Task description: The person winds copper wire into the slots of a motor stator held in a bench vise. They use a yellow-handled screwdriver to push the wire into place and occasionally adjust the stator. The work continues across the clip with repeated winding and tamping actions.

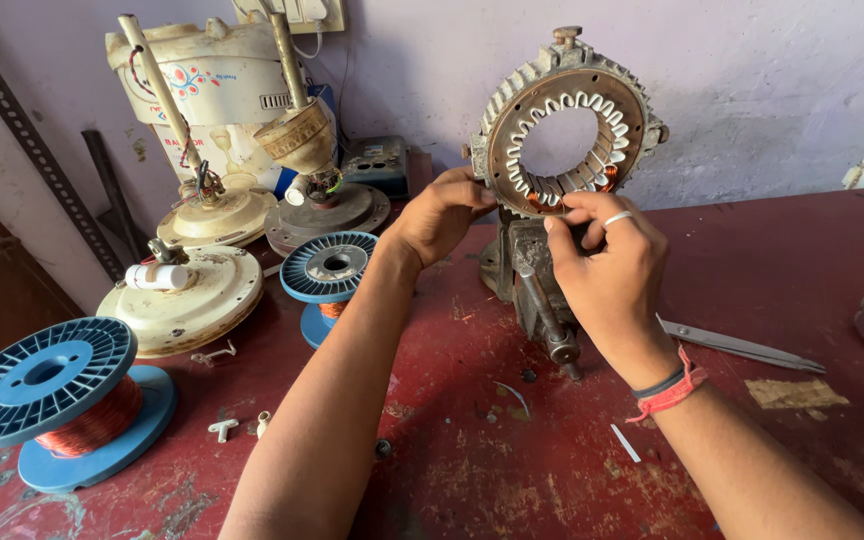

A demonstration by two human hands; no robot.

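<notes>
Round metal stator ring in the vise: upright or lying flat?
Upright. The round metal stator ring stands on edge, its open centre facing the camera, above the grey bench vise; both hands touch its lower rim.

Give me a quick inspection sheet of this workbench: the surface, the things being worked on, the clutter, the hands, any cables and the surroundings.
Surface: red table, worn and scratched.
Job's things: ring-shaped motor stator standing upright in a bench vise, copper windings in its lower slots.
Clutter: two blue spools of copper wire, cream fan motor housings, scissors, small scraps.
Hands: left hand grips the stator's left rim; right hand, its fingers pinching at the lower windings.
Cables: white cord hanging from a wall socket.
Surroundings: lilac wall, slotted metal strip leaning at left.
</notes>
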